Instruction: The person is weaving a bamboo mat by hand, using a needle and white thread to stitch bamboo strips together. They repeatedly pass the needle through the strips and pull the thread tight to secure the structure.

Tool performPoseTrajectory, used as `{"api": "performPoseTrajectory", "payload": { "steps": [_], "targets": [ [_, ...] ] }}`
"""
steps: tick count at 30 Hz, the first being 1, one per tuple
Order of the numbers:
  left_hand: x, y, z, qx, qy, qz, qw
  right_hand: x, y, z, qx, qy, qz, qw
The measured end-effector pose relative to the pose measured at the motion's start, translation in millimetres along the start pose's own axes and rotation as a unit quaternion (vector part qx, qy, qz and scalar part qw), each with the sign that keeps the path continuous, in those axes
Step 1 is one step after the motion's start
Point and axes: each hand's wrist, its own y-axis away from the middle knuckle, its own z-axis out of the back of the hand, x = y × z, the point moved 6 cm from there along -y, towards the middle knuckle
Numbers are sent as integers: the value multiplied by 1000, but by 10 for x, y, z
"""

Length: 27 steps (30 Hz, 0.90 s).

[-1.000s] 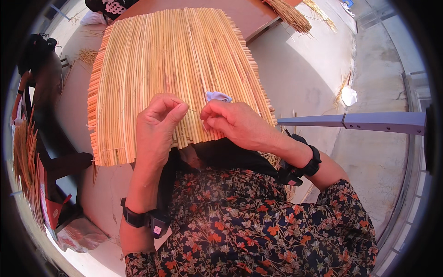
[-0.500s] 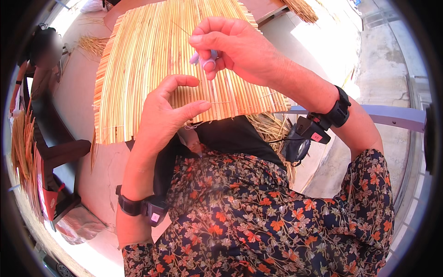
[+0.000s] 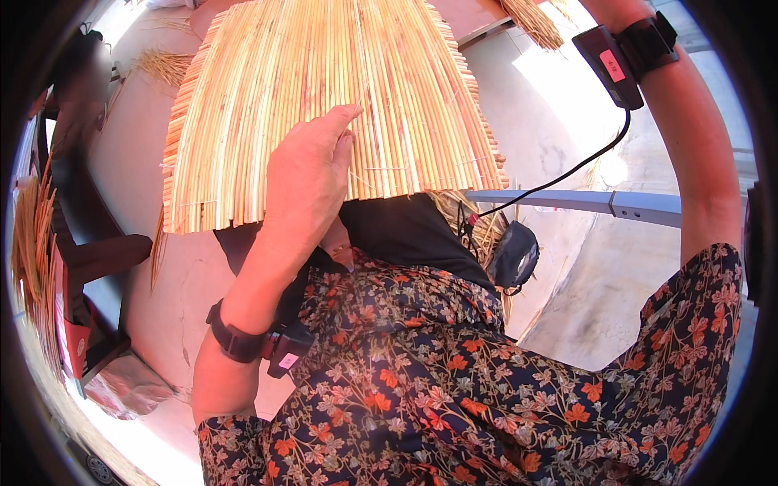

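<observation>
1. Pale floor (image 3: 154, 283), sunlit in patches, well out from the left fingers on both sides.
2. Reddish-brown table (image 3: 470, 18), far beyond the fingers, partly under the far end of the mat (image 3: 405, 105).
3. Mat of straight, straw-coloured stalks laid side by side: beneath and beyond the left fingers, spreading to both sides, with the near edge a little nearer the body than the fingertips.
4. Short pale thread stitch (image 3: 385, 168), on the mat, just right of and nearer than the fingertips.
5. Left hand (image 3: 312, 166), over the near part of the mat: index finger (image 3: 342, 118) outstretched, thumb close below. Firm closing on a thread or contact with the stalks: impossible to tell.
6. Right forearm (image 3: 705, 142), raised well to the right of the left fingers; right hand beyond the picture's upper edge, finger state impossible to tell.
7. Black wrist device (image 3: 608, 69) with a black cable (image 3: 579, 166), right of the left fingers.
8. Blue-grey bar (image 3: 559, 199), right of the fingers and nearer.
9. Loose stalk bundle (image 3: 166, 66), far left beyond the fingers; second bundle (image 3: 531, 23), far right beyond.
</observation>
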Motion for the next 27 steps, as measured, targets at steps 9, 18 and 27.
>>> {"api": "performPoseTrajectory", "payload": {
  "steps": [9, 18, 27],
  "targets": [
    [53, 437, 584, -189, 25, -21, 982, -274, 1951, -447, 329, 426, 169, 826],
    [-111, 819, 297, -119, -166, -204, 957, -36, 3147, -545, 482, 173, 115, 851],
    [-55, 618, 140, -110, -188, -195, 956, -198, 2898, -446, 378, 211, -90, 897]
  ]
}}
